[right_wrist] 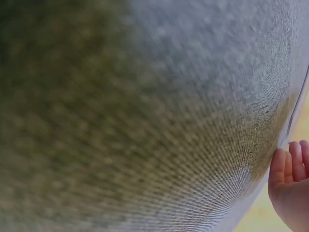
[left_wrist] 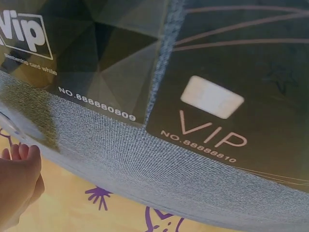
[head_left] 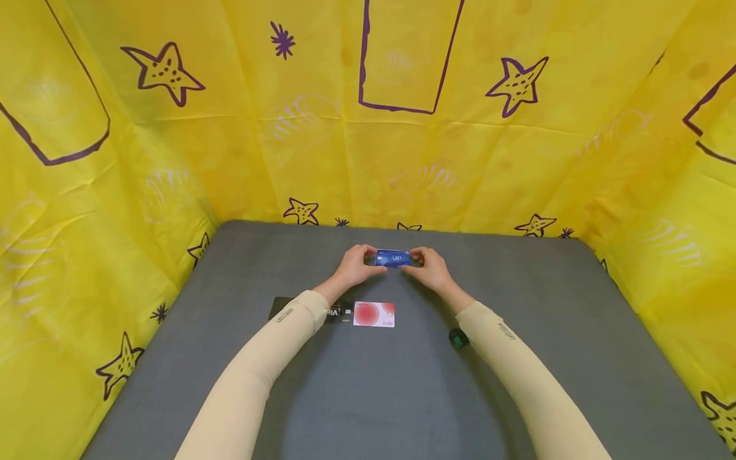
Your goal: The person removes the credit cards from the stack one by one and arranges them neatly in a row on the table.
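Note:
A blue card [head_left: 393, 259] marked VIP is held between both hands near the far side of the table. My left hand [head_left: 352, 266] grips its left end, fingers at the far edge and thumb at the near edge. At the opposite end, my right hand [head_left: 431, 268] grips it in the same way. A white card with red circles [head_left: 374, 314] lies nearer on the table. Left of it are dark cards, partly hidden under my left forearm; the left wrist view shows one dark Vip card [left_wrist: 106, 53] beside another dark VIP card [left_wrist: 251, 87].
Grey cloth covers the table [head_left: 368, 396]. Yellow curtains [head_left: 322, 160] with purple starfish drawings enclose its back and sides. Pale sleeves [head_left: 244, 386] cover both forearms, and a small dark device [head_left: 458, 338] sits by the right cuff.

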Available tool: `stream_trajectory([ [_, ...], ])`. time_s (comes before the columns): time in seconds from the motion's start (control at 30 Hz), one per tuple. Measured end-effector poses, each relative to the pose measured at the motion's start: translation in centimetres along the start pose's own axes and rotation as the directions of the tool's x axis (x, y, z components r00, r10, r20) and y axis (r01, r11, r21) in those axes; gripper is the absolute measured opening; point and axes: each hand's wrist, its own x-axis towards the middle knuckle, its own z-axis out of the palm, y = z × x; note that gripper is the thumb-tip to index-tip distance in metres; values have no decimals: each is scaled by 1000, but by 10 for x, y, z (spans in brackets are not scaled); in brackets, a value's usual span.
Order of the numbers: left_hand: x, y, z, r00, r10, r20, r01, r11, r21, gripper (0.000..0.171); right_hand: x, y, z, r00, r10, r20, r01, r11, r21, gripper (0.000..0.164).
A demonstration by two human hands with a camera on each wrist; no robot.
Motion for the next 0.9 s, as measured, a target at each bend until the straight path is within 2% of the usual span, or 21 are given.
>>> stream_trajectory([
  [0.3,7,-3,1,1000,-4,9,4,998,59,57,5,1,-1,1000,3,11,-3,999,-44,50],
  [0.57,13,-5,5,1000,-7,22,5,996,92,57,9,4,1,1000,-26,6,27,998,-65,48],
  [0.9,17,-3,6,998,-37,54,28,986,165,58,12,7,1,998,-51,45,55,993,-100,52],
])
